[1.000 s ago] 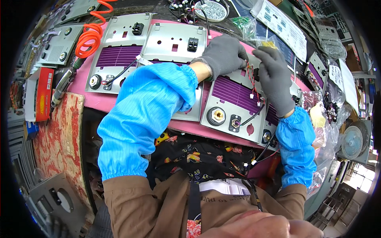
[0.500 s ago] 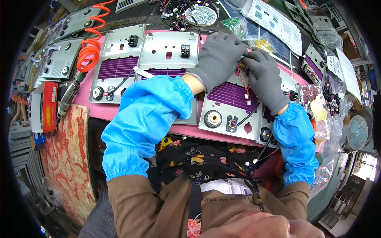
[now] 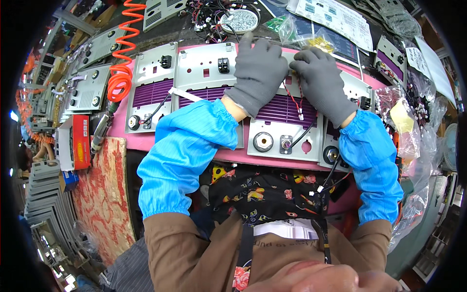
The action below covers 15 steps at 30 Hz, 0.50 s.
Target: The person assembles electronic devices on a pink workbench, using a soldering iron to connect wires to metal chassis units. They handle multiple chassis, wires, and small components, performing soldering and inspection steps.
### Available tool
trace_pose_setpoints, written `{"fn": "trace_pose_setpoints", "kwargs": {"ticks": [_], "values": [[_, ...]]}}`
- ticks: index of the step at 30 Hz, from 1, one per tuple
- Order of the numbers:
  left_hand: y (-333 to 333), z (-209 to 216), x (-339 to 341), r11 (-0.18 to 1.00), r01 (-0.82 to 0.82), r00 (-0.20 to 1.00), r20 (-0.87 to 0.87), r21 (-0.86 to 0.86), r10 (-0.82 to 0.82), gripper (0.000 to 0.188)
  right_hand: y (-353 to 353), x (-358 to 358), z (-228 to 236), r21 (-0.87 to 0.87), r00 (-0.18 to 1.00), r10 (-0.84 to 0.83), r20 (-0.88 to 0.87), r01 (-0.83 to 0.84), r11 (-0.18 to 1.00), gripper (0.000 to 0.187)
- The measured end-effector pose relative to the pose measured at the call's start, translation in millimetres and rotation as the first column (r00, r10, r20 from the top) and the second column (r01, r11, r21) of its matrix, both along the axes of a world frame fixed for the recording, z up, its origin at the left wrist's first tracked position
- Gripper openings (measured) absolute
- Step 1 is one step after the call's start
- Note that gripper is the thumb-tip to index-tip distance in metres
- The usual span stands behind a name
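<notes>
Both my hands wear grey gloves and hover over the upper part of a silver panel [image 3: 275, 127] with a purple slotted grille. My left hand [image 3: 259, 78] has bent fingers turned toward the panel's top edge; what they grip is hidden. Across a small gap, my right hand [image 3: 322, 80] curls its fingers inward, their tips hidden too. Thin red and black wires [image 3: 292, 100] hang between the hands over the grille, ending in a white connector [image 3: 300, 117]. A round metal fitting [image 3: 263, 141] and a small socket [image 3: 286, 144] sit at the panel's lower edge.
More silver panels [image 3: 154, 61] lie alongside on a pink mat [image 3: 141, 141]. At the left are a coiled orange hose [image 3: 119, 82] and a red box [image 3: 80, 141]. Behind are a dish of screws [image 3: 228, 27], cable bundles [image 3: 204, 19] and plastic bags [image 3: 318, 43].
My hands, close together before, have drawn slightly apart. The left fingers have lifted and spread somewhat. The view has shifted, while the wires still hang over the same panel.
</notes>
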<state>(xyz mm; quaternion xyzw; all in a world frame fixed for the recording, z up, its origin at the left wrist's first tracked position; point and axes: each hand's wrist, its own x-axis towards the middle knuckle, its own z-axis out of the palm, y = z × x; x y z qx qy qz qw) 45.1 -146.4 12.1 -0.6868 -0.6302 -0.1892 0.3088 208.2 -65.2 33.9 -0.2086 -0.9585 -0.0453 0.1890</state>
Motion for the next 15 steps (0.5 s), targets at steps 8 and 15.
{"fn": "trace_pose_setpoints", "kwargs": {"ticks": [8,15], "values": [[-4,1,1,0.992,0.007,0.997,0.083,-0.123,0.003,0.007,3,-7,14,0.029,0.983,0.029,0.181,-0.035,0.999,0.018],[-9,-4,5,0.966,0.025,0.963,0.266,-0.256,0.046,0.023,-6,-15,18,-0.002,0.947,0.006,0.321,-0.006,1.000,0.021]]}}
